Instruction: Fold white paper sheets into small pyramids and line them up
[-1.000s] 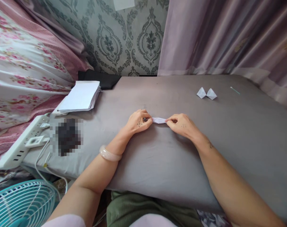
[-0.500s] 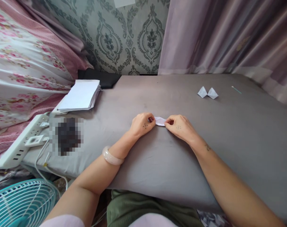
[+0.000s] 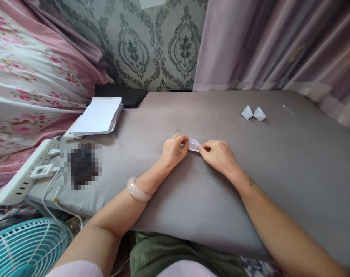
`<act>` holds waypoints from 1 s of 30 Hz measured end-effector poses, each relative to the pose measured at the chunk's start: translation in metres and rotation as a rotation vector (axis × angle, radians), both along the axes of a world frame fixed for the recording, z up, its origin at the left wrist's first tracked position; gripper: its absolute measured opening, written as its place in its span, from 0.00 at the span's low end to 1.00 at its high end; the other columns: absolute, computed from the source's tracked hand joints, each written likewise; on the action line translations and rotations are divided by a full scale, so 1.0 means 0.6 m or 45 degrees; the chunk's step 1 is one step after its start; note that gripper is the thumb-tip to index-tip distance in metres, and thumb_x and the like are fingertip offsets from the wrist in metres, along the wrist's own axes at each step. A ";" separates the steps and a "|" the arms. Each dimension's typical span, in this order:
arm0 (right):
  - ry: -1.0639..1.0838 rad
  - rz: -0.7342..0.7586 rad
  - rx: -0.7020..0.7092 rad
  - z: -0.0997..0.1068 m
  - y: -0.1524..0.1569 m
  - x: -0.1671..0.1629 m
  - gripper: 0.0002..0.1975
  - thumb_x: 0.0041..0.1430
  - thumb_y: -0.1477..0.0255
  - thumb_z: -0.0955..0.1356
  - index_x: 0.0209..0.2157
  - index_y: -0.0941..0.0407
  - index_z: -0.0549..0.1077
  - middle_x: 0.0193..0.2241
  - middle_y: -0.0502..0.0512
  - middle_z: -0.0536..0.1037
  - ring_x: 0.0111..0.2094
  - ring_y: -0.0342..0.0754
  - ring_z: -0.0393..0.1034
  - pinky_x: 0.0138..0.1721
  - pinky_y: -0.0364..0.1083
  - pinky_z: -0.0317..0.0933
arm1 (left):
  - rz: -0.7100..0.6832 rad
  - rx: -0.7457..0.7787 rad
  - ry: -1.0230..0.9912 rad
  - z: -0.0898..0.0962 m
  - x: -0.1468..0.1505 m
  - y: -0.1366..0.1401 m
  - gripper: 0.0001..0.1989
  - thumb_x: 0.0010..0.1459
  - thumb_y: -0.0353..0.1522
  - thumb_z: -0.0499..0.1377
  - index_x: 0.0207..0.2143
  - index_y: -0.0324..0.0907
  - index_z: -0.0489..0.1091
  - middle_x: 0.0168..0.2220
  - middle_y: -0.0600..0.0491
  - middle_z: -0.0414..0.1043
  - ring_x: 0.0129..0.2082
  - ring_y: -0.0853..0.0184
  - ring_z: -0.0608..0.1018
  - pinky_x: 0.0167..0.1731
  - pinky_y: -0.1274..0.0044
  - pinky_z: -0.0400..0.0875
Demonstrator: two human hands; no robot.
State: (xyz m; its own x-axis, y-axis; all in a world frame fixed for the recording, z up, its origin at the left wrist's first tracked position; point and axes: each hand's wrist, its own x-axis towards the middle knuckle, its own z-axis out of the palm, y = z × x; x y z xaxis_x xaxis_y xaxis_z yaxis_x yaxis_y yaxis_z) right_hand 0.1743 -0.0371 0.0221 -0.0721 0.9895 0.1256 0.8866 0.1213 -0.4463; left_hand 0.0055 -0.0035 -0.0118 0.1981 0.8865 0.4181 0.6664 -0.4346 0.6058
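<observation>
A small piece of folded white paper (image 3: 194, 145) is held between my two hands above the grey-covered surface (image 3: 175, 200). My left hand (image 3: 175, 149) pinches its left end, and a pale bangle (image 3: 138, 190) sits on that wrist. At the paper's right end, the thumb and fingers of my right hand (image 3: 218, 155) are closed on it. The fingers cover both ends of the paper, so its full shape is hidden. Two folded white paper shapes (image 3: 253, 113) with pointed tops stand side by side at the back right.
A stack of white paper (image 3: 98, 114) lies at the back left, beside a black item (image 3: 131, 96). Along the left edge are a power strip (image 3: 25, 173) with cables and a pixelated dark patch (image 3: 84, 165). A thin stick (image 3: 288, 110) lies far right. A turquoise fan (image 3: 30, 246) stands lower left.
The folded paper has tilted, its left end now higher than its right. My left hand has risen slightly, and my right hand has shifted a little to the left.
</observation>
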 end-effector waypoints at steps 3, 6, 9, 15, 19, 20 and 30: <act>0.032 0.110 0.104 -0.002 -0.008 -0.011 0.12 0.59 0.68 0.63 0.30 0.54 0.78 0.32 0.54 0.79 0.33 0.47 0.71 0.35 0.46 0.59 | -0.010 0.071 -0.207 0.006 0.000 0.001 0.10 0.53 0.23 0.53 0.35 0.41 0.72 0.36 0.51 0.73 0.33 0.71 0.77 0.31 0.81 0.72; 0.021 0.253 0.196 -0.008 -0.017 -0.020 0.10 0.57 0.74 0.64 0.36 0.55 0.77 0.34 0.54 0.77 0.34 0.46 0.71 0.36 0.44 0.60 | -0.017 0.071 -0.433 0.008 -0.002 0.008 0.09 0.53 0.23 0.52 0.33 0.41 0.70 0.35 0.52 0.70 0.32 0.72 0.76 0.26 0.84 0.70; -0.071 0.372 0.302 -0.015 -0.022 -0.025 0.11 0.59 0.77 0.63 0.40 0.55 0.75 0.37 0.55 0.76 0.38 0.46 0.69 0.35 0.44 0.61 | -0.032 0.023 -0.567 0.004 -0.009 0.018 0.07 0.53 0.24 0.54 0.32 0.41 0.70 0.34 0.53 0.69 0.31 0.73 0.75 0.27 0.84 0.70; -0.246 0.429 0.568 -0.018 -0.026 -0.030 0.13 0.62 0.78 0.60 0.37 0.54 0.76 0.45 0.57 0.72 0.41 0.48 0.65 0.34 0.45 0.61 | -0.083 -0.151 -0.651 0.004 -0.016 0.023 0.04 0.54 0.26 0.55 0.33 0.41 0.68 0.35 0.53 0.70 0.31 0.74 0.74 0.32 0.82 0.69; -0.310 0.509 0.627 -0.019 -0.027 -0.031 0.15 0.61 0.80 0.60 0.42 0.55 0.75 0.51 0.56 0.72 0.43 0.49 0.65 0.40 0.47 0.63 | -0.065 -0.252 -0.819 0.015 -0.013 0.020 0.10 0.53 0.30 0.59 0.39 0.41 0.66 0.35 0.54 0.70 0.27 0.75 0.72 0.29 0.83 0.67; -0.324 0.517 0.624 -0.019 -0.027 -0.032 0.15 0.62 0.80 0.60 0.42 0.55 0.75 0.51 0.56 0.72 0.43 0.49 0.65 0.41 0.47 0.62 | -0.063 -0.284 -0.852 0.017 -0.012 0.019 0.11 0.53 0.31 0.60 0.40 0.40 0.66 0.34 0.53 0.70 0.27 0.75 0.72 0.29 0.82 0.67; -0.383 0.549 0.707 -0.027 -0.029 -0.043 0.13 0.62 0.79 0.60 0.35 0.58 0.75 0.46 0.57 0.78 0.38 0.49 0.68 0.38 0.48 0.59 | -0.063 -0.501 -0.969 0.010 -0.001 0.016 0.07 0.54 0.33 0.58 0.30 0.37 0.68 0.26 0.53 0.72 0.26 0.73 0.73 0.29 0.81 0.67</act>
State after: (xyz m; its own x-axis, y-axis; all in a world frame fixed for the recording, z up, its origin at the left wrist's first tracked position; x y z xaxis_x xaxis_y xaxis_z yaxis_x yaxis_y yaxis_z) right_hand 0.1482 -0.0546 0.0060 -0.5472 0.6635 0.5102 0.7838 0.6201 0.0342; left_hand 0.0046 0.0059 -0.0058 0.0310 0.9927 0.1165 0.0030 -0.1166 0.9932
